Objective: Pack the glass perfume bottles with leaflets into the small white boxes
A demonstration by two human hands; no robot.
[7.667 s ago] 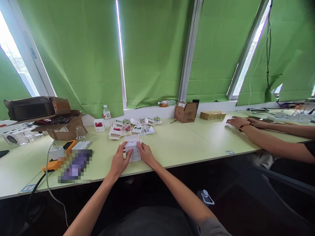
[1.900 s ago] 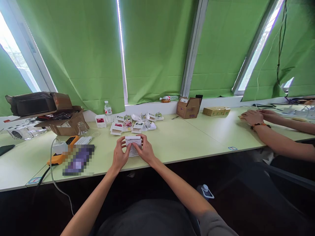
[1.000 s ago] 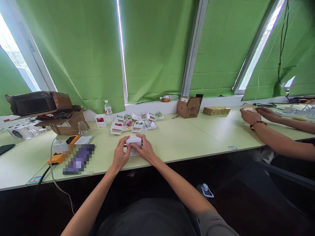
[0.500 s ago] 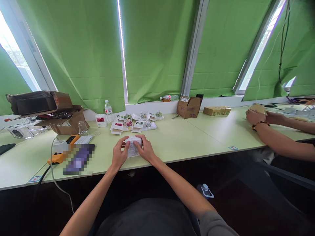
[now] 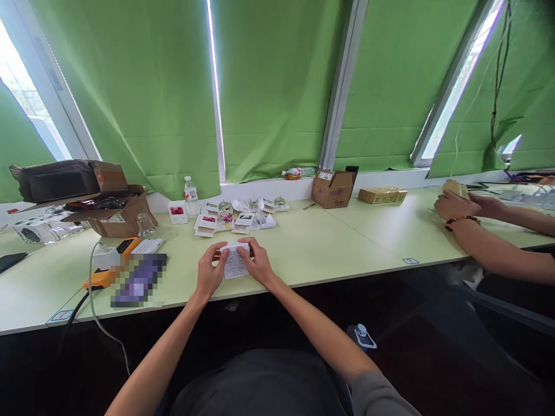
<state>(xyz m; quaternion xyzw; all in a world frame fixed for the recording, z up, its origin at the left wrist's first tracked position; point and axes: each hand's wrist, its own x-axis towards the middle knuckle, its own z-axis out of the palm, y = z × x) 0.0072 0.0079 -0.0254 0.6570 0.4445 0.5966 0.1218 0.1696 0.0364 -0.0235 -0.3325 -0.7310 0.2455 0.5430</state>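
Observation:
A small white printed box [image 5: 235, 263] lies on the pale green table [image 5: 329, 242] near its front edge. My left hand [image 5: 208, 271] grips its left side, fingers curled over the top edge. My right hand [image 5: 259, 263] holds the right side with fingers pressed on the top flap. Just behind the box lie several small white boxes and glass items [image 5: 234, 216].
An open cardboard carton [image 5: 117, 219] and a water bottle [image 5: 188, 190] stand at the back left. An orange device [image 5: 106, 271] with a cable lies left. A brown box [image 5: 333, 189] and flat tan box [image 5: 381, 195] sit by the window. A co-worker's hands [image 5: 459, 205] hold something at right.
My fingers have kept working the top flap of the white box, which now lies flatter on the table. The co-worker's hands lifted a tan object off the table.

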